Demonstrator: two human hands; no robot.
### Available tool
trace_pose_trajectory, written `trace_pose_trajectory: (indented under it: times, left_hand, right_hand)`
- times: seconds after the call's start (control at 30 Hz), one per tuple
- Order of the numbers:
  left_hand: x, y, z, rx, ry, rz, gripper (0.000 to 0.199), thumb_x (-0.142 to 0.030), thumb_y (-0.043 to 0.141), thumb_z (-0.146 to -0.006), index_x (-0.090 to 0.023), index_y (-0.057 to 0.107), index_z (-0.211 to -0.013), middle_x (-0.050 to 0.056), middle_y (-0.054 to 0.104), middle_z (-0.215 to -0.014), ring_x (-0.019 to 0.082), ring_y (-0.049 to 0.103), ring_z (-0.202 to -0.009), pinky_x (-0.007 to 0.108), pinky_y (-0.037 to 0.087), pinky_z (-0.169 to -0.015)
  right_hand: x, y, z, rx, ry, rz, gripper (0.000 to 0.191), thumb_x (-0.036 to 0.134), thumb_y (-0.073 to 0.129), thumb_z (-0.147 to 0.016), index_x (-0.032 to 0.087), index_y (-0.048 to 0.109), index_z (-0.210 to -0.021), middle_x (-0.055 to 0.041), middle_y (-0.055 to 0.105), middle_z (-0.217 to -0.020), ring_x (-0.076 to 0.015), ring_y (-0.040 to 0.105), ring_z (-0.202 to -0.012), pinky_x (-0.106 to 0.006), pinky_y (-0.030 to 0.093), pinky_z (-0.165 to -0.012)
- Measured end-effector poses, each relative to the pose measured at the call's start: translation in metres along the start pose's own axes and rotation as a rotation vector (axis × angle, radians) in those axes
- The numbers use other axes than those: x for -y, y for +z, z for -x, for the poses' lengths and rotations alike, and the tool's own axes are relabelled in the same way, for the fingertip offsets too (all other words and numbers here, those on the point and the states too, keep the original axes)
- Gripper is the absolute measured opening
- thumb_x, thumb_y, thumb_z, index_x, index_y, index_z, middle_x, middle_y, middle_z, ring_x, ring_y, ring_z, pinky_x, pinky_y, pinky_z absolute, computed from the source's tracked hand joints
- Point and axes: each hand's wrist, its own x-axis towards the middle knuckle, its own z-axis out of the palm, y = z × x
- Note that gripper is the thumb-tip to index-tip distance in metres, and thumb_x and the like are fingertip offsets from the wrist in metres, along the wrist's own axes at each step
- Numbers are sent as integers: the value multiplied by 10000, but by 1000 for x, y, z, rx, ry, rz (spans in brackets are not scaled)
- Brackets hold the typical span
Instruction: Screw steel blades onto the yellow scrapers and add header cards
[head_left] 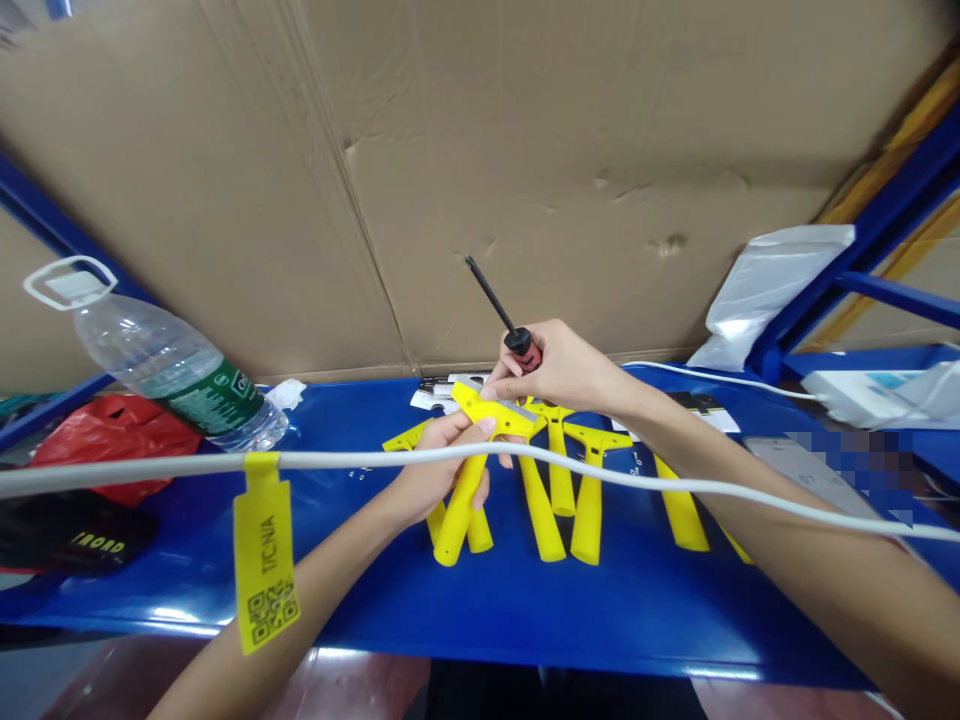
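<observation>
My left hand (442, 455) is closed around a yellow scraper (469, 500), its wide head raised and its handle slanting down to the left. A grey metal strip lies along the scraper's head. In my right hand (555, 365) is a screwdriver (493, 295) with a red and black handle, its dark shaft pointing up and left, away from the scraper. The fingertips of that hand are at the scraper's head. Several more yellow scrapers (589, 520) lie on the blue table around and beyond my hands, and small screws (636, 463) are scattered among them.
A white cable (600, 470) with a yellow tag (266, 560) crosses in front of my forearms. A large water bottle (180, 370), a red bag (112, 440) and a black cap (82, 530) are at left. A phone (806, 475) lies right; cardboard (525, 180) walls the back.
</observation>
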Motion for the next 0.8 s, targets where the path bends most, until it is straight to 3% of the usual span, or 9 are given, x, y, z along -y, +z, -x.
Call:
trace_pose_trajectory:
  times: [0.33, 0.5, 0.67, 0.73, 0.8]
  left_hand:
    - [0, 1, 3, -20, 9, -6, 491, -612, 809, -990, -131, 716, -1030, 144, 848, -1000, 133, 667, -414, 239, 503, -382]
    - [-5, -2, 1, -62, 46, 20, 489, -600, 833, -966, -131, 695, -968, 156, 851, -1001, 150, 683, -424, 250, 517, -382]
    - [-26, -30, -12, -290, 247, 74, 375, -498, 821, -988, -134, 742, -958, 143, 853, -1021, 121, 657, -468, 241, 501, -378]
    - [-37, -50, -16, -412, 377, 107, 286, -421, 808, -999, -140, 759, -978, 149, 853, -1052, 142, 717, -610, 217, 505, -410]
    - [-47, -72, -18, -522, 480, 142, 217, -363, 777, -1025, -148, 763, -999, 153, 852, -1091, 161, 760, -762, 194, 507, -446]
  right_hand:
    - [15, -7, 6, 15, 108, 6, 675, 507, 1031, -734, 229, 418, -689, -58, 830, -885, -115, 640, -618, -272, 424, -525]
    - [11, -5, 5, -11, 63, 47, 613, 596, 994, -773, 234, 501, -736, -48, 824, -901, -133, 631, -594, -300, 446, -512]
    - [10, -8, 7, -133, 93, 243, 491, 697, 748, -1010, 245, 600, -893, 2, 624, -667, -170, 547, -511, -351, 411, -522]
    - [10, -11, 10, -144, 61, 297, 438, 616, 802, -990, 254, 557, -964, -8, 647, -741, -193, 584, -607, -356, 434, -577]
    - [11, -13, 13, -69, 5, 331, 400, 518, 849, -945, 247, 571, -1044, -50, 727, -889, -229, 647, -756, -365, 477, -654]
